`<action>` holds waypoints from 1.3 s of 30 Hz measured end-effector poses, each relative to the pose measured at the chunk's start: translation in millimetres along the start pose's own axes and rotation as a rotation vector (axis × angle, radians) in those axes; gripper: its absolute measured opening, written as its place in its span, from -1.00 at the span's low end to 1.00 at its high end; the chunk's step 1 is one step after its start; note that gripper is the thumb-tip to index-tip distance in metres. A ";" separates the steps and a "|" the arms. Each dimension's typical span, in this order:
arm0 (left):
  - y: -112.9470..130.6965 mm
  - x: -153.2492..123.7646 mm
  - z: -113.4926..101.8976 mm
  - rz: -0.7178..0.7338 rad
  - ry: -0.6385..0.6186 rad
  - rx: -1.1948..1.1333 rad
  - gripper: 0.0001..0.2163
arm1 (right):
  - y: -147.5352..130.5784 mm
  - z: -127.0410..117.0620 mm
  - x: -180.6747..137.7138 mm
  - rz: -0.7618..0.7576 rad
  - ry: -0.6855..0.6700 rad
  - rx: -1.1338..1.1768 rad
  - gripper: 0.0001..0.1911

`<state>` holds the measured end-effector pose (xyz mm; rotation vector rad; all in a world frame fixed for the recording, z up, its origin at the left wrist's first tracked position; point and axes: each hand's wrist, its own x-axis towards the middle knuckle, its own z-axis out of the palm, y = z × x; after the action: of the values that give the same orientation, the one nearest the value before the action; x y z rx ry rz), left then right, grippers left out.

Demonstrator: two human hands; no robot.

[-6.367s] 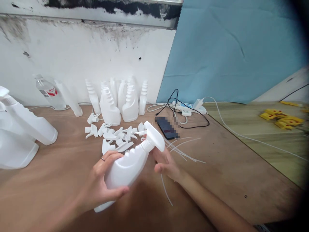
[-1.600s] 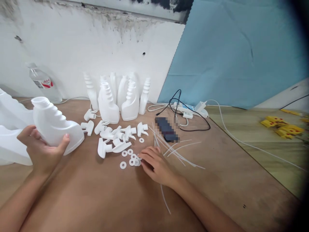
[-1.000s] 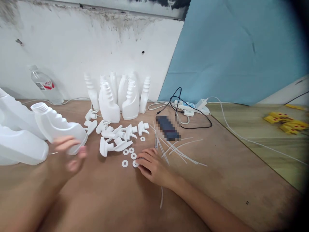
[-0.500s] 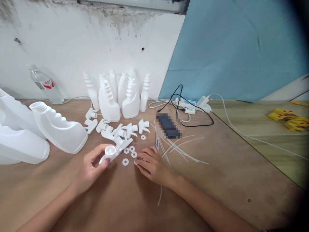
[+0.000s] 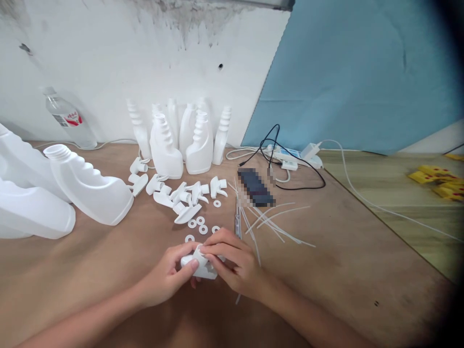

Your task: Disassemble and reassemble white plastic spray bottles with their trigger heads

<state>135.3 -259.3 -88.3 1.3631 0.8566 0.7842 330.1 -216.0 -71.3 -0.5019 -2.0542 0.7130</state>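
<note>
My left hand [image 5: 172,273] is closed around a white trigger spray head [image 5: 199,270], its round collar tilted up toward my right hand. The fingers of my right hand [image 5: 232,258] pinch together at the mouth of that collar. A white washer is between them, mostly hidden by the fingertips. Just beyond my hands, several flat white washers [image 5: 203,229] lie on the table. More white trigger spray heads [image 5: 186,212] are heaped loosely behind them.
White spray bottles [image 5: 166,154] stand by the wall, and larger white bottles [image 5: 94,193] lean at the left. Thin white tubes [image 5: 279,227], a pen-like tool [image 5: 237,222], a phone [image 5: 255,187] and a power strip [image 5: 295,155] with cables lie to the right.
My left hand has moved right and nearer with the spray head. My right hand has picked up a washer from the table and brought it to the collar.
</note>
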 end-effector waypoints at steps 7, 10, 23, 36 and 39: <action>2.2 -1.7 -1.8 0.031 0.030 0.020 -0.71 | 3.8 -8.7 -6.8 0.191 -0.176 0.183 -0.72; -0.2 -2.2 -2.4 0.016 0.025 0.083 -0.71 | 2.8 -12.4 -4.8 0.225 -0.133 0.221 -0.76; -1.4 -4.5 -1.0 0.030 0.036 0.205 -0.75 | -8.0 -16.3 -0.5 0.002 -0.240 -0.011 -0.80; 6.7 -4.6 -1.2 0.142 0.039 0.376 -0.80 | -10.0 -27.6 1.2 -0.050 -0.169 -0.101 -0.60; 5.6 -5.4 -1.2 0.160 0.029 0.384 -0.80 | -7.6 -25.5 2.7 -0.092 -0.310 -0.148 -0.60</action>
<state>131.7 -263.1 -82.4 1.7796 0.9631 0.7894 349.6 -212.6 -53.3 -0.3954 -2.4167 0.6167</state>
